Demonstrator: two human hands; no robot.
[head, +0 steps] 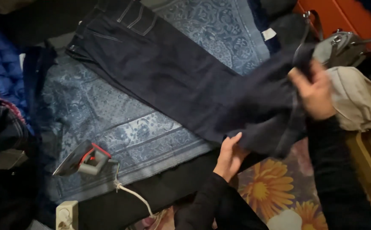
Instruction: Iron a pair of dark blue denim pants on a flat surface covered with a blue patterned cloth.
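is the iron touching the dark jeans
Apart. The head view shows the iron standing on the blue patterned cloth, with a bare strip of cloth between it and the dark jeans.

Trousers (181,81): dark matt denim cloth, stitched seams. Cloth beneath (109,119): blue patterned woven fabric, matt. Iron (83,159) at 8 o'clock: glossy metal soleplate, plastic body.

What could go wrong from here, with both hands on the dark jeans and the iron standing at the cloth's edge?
The iron stands on the patterned blue cloth; dragging the dark jeans might shift that cloth and tip it. Its cord trails near the left hand, so a sleeve could snag it. The right hand lifts the leg end beside a grey bag, where fabric might catch on the straps.
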